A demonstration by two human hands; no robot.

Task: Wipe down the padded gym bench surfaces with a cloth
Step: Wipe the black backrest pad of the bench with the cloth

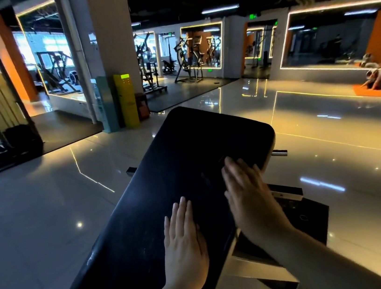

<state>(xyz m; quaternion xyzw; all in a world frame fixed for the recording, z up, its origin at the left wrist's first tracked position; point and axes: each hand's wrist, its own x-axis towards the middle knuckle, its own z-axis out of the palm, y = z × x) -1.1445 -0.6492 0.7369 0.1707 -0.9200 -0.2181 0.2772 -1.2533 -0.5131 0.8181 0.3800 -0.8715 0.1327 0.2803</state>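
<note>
The black bench pad (pixel 184 145) runs away from the person over a glossy tiled floor (pixel 47 213), and both hands lie on it with fingers straight and together, the left hand (pixel 183 238) flat near the middle and the right hand (pixel 248 197) further up by the right edge. No cloth shows plainly, and I cannot tell whether a dark one sits under the right fingers. This looks like a wiping pass on the upper pad, and the next move likely calls for sweeping toward the far end.
</note>
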